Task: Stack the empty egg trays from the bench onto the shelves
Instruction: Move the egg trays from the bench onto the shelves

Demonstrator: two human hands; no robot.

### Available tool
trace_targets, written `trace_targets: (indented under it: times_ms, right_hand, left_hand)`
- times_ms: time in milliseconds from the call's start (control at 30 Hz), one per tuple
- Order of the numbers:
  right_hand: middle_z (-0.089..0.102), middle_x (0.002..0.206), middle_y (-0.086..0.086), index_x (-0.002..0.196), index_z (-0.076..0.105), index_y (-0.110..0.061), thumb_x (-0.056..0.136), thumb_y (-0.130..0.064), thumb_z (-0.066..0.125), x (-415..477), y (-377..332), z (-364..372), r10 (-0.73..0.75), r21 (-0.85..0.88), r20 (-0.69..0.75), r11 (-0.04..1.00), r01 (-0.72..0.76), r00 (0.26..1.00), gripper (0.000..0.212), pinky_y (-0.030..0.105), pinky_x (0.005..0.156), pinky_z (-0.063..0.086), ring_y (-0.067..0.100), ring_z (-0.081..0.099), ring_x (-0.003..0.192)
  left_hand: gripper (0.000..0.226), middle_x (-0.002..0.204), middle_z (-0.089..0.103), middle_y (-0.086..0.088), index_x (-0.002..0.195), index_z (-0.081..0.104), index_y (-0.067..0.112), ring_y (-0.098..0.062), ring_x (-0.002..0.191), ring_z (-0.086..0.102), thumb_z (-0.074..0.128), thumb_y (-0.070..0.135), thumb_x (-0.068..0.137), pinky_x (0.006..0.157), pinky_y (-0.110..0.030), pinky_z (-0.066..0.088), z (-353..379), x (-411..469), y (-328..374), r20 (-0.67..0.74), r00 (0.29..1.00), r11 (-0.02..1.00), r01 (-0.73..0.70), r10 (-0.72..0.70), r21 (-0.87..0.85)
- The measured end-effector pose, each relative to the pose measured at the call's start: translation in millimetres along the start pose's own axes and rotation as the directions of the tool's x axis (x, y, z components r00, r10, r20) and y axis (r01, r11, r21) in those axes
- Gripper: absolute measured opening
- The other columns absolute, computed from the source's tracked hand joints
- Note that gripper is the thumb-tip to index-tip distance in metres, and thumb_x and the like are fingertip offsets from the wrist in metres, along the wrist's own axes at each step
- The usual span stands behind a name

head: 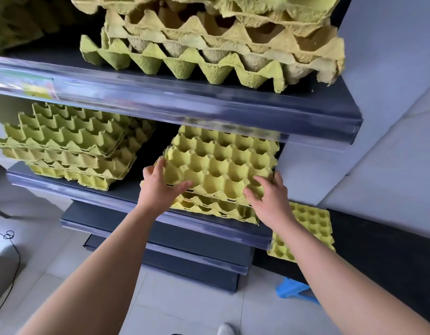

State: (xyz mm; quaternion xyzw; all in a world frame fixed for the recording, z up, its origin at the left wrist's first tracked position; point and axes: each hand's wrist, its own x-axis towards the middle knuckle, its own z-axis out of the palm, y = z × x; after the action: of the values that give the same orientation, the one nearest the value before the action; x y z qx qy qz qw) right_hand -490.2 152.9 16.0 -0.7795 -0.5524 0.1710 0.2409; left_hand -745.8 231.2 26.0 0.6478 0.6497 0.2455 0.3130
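Observation:
A yellow egg tray [221, 165] lies on top of a short pile of trays [216, 209] on the middle shelf [127, 197], at its right end. My left hand [161, 187] grips the tray's near left corner, thumb on top. My right hand [269, 197] holds its near right edge, fingers over the rim. One more yellow tray [308, 228] lies on the dark bench [378, 250] to the right of the shelves.
A second pile of trays [71, 151] fills the left half of the middle shelf. The upper shelf [185, 102] carries a tall uneven pile [209, 44]. Lower shelves [185, 259] jut out below. A blue stool [293, 290] stands on the tiled floor, a cable [13, 262] at left.

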Motion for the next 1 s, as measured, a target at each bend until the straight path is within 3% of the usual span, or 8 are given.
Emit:
trace_targets:
  times_ms: [133,267,467,667,833,1000]
  right_hand:
    - [0.01,0.157,0.012,0.136,0.048,-0.029,0.09,-0.051,0.053,1,-3,10,0.032,-0.051,0.032,0.998,-0.031,0.999,0.051,0.043,0.111,0.028,0.038,0.027,0.136]
    - [0.014,0.156,0.014,0.134,0.051,-0.025,0.09,-0.047,0.055,-5,-10,15,0.069,-0.069,-0.019,0.995,-0.07,0.997,0.049,0.04,0.111,0.026,0.037,0.026,0.138]
    - [0.05,0.139,0.012,0.127,0.058,-0.016,0.09,-0.039,0.058,-26,-26,10,0.035,-0.098,-0.174,0.994,-0.053,0.984,0.044,0.037,0.111,0.029,0.025,0.032,0.138]
    - [0.057,0.131,0.011,0.123,0.061,-0.007,0.089,-0.022,0.062,-69,-24,-14,-0.009,-0.218,-0.314,0.974,-0.063,0.95,0.037,0.033,0.097,0.043,0.026,0.055,0.118]
    - [0.069,0.105,0.013,0.104,0.068,-0.001,0.078,-0.014,0.072,-118,13,-43,0.015,-0.347,-0.353,0.926,-0.146,0.936,0.029,0.039,0.079,0.056,0.032,0.067,0.091]
    - [0.069,0.091,0.016,0.095,0.07,0.0,0.069,-0.009,0.079,-168,60,-80,0.145,-0.337,-0.417,0.892,-0.3,0.897,0.029,0.04,0.072,0.058,0.034,0.067,0.081]
  left_hand:
    - [0.106,0.143,0.032,-0.017,0.152,0.023,0.021,-0.038,0.124,0.045,0.073,0.065,0.069,0.106,-0.047,0.038,7,10,-14,0.053,0.998,0.996,0.034,-0.039,0.083]
    - [0.105,0.14,0.037,-0.018,0.15,0.026,0.017,-0.039,0.121,0.047,0.066,0.071,0.07,0.105,-0.052,0.037,8,15,-21,0.071,0.997,0.986,-0.001,-0.011,0.168]
    - [0.08,0.143,0.041,-0.017,0.142,0.042,0.01,-0.039,0.128,0.039,0.059,0.062,0.083,0.105,-0.048,0.032,5,10,-18,0.039,0.97,0.896,-0.238,0.241,0.375]
    - [0.038,0.115,0.066,-0.012,0.112,0.07,0.008,-0.042,0.1,0.058,0.074,0.031,0.082,0.087,-0.049,0.047,20,-11,7,0.114,0.761,0.662,-0.619,0.638,0.422]
    - [0.029,0.107,0.07,-0.009,0.104,0.073,0.012,-0.037,0.094,0.063,0.075,0.028,0.079,0.08,-0.046,0.051,57,-48,55,0.275,0.602,0.521,-0.793,0.75,0.315]
    - [0.028,0.099,0.072,-0.007,0.094,0.073,0.013,-0.036,0.089,0.066,0.063,0.031,0.075,0.077,-0.046,0.053,112,-92,108,0.387,0.452,0.42,-0.892,0.804,0.169]
